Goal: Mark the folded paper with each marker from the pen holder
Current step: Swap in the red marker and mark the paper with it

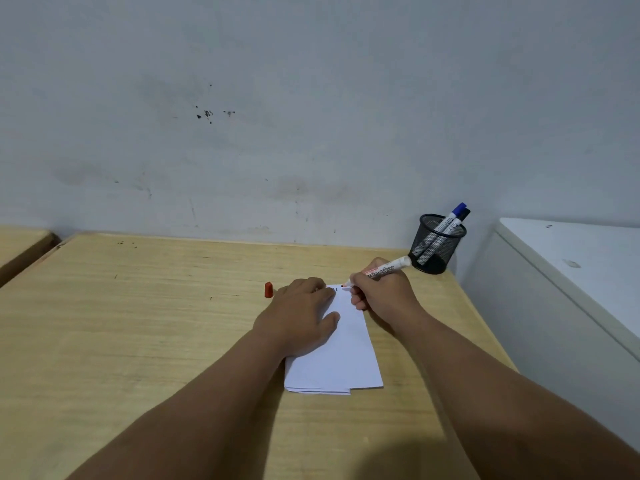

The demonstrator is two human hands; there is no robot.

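A white folded paper (341,355) lies on the wooden table (145,323). My left hand (301,315) rests flat on its upper left part, fingers spread. My right hand (381,289) grips an uncapped red marker (384,270), and the red tip touches the paper's far edge beside a short dark mark. The marker's red cap (268,290) stands on the table just left of my left hand. A black mesh pen holder (437,244) sits at the table's far right corner with a blue-capped marker (453,216) and a black-capped marker (462,220) inside.
A grey stained wall runs behind the table. A white cabinet top (581,265) stands to the right, apart from the table edge. Another wooden surface (20,247) lies at the far left across a gap.
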